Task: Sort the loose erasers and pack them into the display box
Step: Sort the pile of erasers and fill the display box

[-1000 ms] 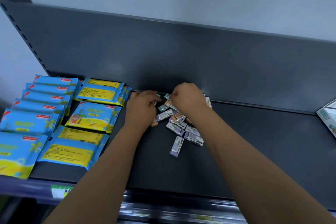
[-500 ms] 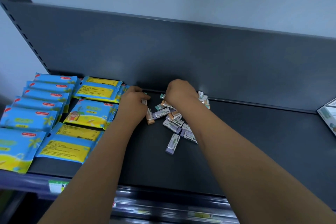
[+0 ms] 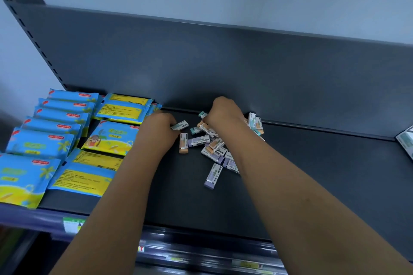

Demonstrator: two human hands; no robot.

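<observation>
Roughly 14 erasers (image 3: 199, 140) (some hidden); L hand (image 3: 159, 129) pinches one, R hand (image 3: 223, 112) curled among them, grip unclear.

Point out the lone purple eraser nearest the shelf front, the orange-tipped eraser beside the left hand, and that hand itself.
lone purple eraser (image 3: 213, 176), head view, middle of its paper sleeve.
orange-tipped eraser (image 3: 183, 142), head view, middle of its sleeve.
left hand (image 3: 159, 129), head view, back of the hand.

We can read nothing for certain: the print on the blue-and-yellow packets (image 3: 107, 138) at left, on the barcoded erasers (image 3: 199, 140) and on the near shelf-edge tag (image 3: 72, 224) is too blurred.
</observation>
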